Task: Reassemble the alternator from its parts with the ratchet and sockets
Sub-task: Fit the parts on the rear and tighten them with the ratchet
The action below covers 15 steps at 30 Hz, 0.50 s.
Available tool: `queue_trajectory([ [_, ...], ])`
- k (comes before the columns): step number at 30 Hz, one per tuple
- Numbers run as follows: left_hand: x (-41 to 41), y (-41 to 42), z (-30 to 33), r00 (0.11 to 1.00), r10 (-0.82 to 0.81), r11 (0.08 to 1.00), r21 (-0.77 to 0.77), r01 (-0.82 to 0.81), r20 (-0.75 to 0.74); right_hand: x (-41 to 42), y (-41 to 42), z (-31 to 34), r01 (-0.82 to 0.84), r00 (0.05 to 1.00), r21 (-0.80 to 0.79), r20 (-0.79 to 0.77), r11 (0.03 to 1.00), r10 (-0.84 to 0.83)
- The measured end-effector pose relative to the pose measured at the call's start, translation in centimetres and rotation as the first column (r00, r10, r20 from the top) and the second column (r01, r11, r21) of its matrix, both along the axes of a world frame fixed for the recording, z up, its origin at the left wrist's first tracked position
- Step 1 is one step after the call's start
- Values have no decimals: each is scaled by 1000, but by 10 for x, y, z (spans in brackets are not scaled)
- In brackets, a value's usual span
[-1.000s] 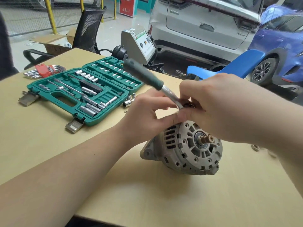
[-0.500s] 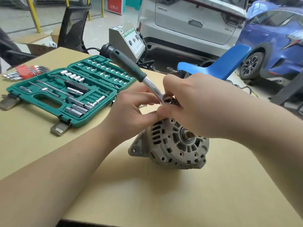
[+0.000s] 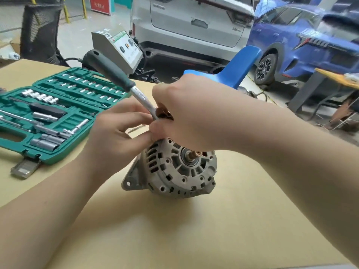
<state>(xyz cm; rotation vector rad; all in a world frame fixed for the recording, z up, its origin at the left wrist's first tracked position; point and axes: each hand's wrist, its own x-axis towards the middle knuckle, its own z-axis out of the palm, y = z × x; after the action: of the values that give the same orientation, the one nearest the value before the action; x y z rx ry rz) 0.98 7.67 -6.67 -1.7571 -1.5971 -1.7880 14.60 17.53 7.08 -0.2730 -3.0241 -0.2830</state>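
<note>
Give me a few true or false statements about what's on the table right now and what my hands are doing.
1. The alternator lies on the table. True.
2. The green tool case is closed. False: it lies open, with sockets in its slots.
3. The ratchet sits in the case. False: its head is at the top of the alternator, its handle sticking up and away.
4. Both hands are at the top of the alternator, the left hand beside the right hand. True.
5. A blue chair stands beyond the table. True.
</note>
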Motion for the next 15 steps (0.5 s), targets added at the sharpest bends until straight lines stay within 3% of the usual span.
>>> queue_trajectory([
  [3,-3,2,-3,1000,-2,998,-66,3,15,4,-3,6,-83,997,21,1,996,83],
  [7,1,-1,1,999,3,996,-88,-6,-36,8,-1,12,-203,974,90,124,975,191],
  [10,-1,-1,-1,998,-46,989,-138,51,36,8,-4,9,-139,987,71,89,988,132],
  [15,-4,1,-5,980,-138,985,-84,151,145,-2,-5,3,-7,1000,19,0,1000,7],
])
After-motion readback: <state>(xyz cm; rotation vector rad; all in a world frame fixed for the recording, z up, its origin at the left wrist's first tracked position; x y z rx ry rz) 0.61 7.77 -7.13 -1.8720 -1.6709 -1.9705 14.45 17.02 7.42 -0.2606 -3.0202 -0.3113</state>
